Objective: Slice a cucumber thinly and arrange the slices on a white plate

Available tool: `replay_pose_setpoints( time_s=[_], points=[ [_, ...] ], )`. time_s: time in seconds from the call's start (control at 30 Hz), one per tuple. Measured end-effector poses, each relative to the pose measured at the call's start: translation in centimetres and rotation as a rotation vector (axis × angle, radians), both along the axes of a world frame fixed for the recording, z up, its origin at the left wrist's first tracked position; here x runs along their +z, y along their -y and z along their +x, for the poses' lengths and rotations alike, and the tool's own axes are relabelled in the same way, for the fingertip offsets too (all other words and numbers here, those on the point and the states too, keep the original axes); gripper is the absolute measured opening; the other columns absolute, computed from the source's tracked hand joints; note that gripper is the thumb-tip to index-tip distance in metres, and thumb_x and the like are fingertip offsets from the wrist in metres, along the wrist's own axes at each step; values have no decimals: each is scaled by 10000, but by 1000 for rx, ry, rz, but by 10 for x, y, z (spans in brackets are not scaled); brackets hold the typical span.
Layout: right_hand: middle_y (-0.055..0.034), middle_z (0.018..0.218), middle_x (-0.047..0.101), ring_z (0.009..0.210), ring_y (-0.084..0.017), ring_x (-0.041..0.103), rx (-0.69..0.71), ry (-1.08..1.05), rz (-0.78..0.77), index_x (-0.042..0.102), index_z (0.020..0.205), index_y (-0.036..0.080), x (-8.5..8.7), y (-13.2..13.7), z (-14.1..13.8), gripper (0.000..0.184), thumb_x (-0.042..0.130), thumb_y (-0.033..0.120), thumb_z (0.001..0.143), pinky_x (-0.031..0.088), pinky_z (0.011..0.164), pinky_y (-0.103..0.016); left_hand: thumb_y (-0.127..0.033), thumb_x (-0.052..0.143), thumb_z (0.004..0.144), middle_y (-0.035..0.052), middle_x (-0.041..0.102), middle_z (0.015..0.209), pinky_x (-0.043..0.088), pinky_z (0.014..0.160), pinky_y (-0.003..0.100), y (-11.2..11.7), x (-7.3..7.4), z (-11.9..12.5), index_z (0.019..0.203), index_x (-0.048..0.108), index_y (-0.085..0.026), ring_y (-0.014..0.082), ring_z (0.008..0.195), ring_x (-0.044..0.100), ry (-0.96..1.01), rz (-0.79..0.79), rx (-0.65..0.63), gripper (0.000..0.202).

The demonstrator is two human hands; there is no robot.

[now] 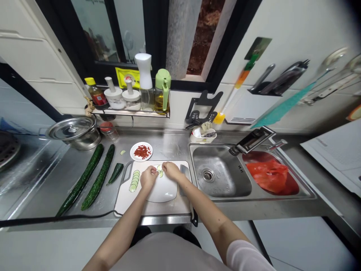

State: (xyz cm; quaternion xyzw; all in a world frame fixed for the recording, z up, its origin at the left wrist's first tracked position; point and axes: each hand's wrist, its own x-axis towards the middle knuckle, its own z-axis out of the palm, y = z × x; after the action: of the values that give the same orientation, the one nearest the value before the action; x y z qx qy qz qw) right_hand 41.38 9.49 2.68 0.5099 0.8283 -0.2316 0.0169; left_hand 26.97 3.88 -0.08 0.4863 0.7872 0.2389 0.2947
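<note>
My left hand (149, 177) is over the left side of a white plate (162, 192), its fingers pinched together; what they hold is too small to make out. Opposite it, my right hand (171, 171) has its fingertips closed at the edge of a cucumber slice (159, 168) near the plate's far rim. A few slices lie together between both hands. The plate rests on a cutting board (126, 201). On the board's left, a row of overlapping cucumber slices (134, 181) fans out. A knife (184, 180) lies along the right side, its black handle past the front edge.
Two whole cucumbers (97, 182) and a cut piece (115, 173) lie left of the board. Behind it stands a small dish of red bits (141, 151). A lidded steel pot (75, 131) is at back left. The sink (222, 171) and a red bag (267, 175) are right.
</note>
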Motion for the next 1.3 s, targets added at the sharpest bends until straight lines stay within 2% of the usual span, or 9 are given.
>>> replay_pose_setpoints(
  time_s=[0.23,0.53,0.83,0.97,1.07,1.3],
  points=[
    [-94,1041,665,948,-175,579,18,61,41,633,1025,175,-4,0,-3,254,405,213,922,349,752,-245,-284,580,753,-27,694,812,337,633,243,-4,1,0,857,642,-264,167,773,612,-87,-12,-46,123],
    [-115,1103,641,1007,-201,567,45,136,74,604,1062,171,-6,0,-6,243,406,180,921,386,786,-266,-262,550,790,-22,683,810,330,633,252,-4,4,2,848,632,-255,165,773,601,-166,2,-119,101],
    [-114,1116,627,1046,-210,542,55,163,78,568,1118,173,-11,1,-6,258,409,155,916,400,829,-284,-263,553,819,15,637,969,354,666,257,-4,-4,1,874,624,-233,159,822,580,-244,60,-169,94],
    [-115,1116,621,1057,-214,531,52,176,115,566,1116,171,-13,3,-5,255,401,161,921,400,837,-287,-282,542,834,18,619,976,359,671,262,-4,-7,0,878,623,-234,161,815,574,-251,77,-172,104],
    [-120,1117,613,1066,-211,520,18,176,135,565,1112,170,-12,4,-2,254,394,160,924,394,845,-284,-287,545,835,17,613,946,360,678,261,-4,-7,-2,875,621,-231,161,820,571,-232,85,-167,102],
    [-101,1100,616,1051,-203,522,-187,147,150,568,1096,181,-7,12,7,252,367,248,958,389,828,-277,-372,552,846,10,617,903,338,654,258,-7,-1,-3,845,616,-230,159,804,564,-198,54,-133,156]
  ],
)
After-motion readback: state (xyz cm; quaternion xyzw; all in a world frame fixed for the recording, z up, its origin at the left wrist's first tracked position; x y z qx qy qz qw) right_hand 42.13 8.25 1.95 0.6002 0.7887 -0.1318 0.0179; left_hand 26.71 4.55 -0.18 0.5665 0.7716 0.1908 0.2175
